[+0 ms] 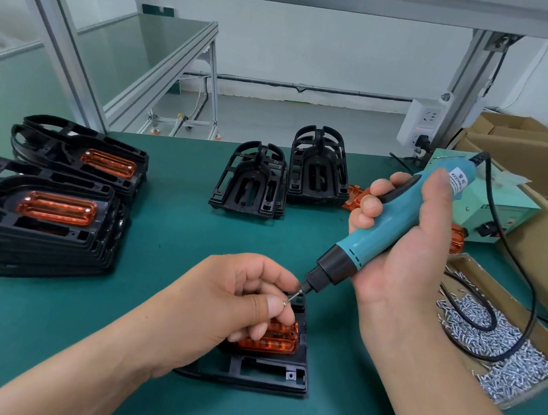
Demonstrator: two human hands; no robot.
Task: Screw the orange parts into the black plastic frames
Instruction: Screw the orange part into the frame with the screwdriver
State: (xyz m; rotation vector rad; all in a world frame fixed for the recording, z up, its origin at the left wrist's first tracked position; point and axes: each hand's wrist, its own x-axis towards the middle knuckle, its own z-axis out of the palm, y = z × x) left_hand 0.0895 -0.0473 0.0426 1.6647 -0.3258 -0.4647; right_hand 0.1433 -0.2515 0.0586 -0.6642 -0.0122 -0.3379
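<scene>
Near the front of the green mat (166, 228), the left hand (240, 303) pinches a screw (285, 303) at the bit of the screwdriver (383, 234), which the right hand (404, 258) grips slanting down-left over the orange part (275, 340) seated crosswise in the black frame (265, 375).

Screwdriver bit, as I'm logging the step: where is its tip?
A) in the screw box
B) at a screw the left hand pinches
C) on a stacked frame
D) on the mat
B: the right hand holds the screwdriver, tip at a small screw pinched in the fingers of the left hand.
</scene>
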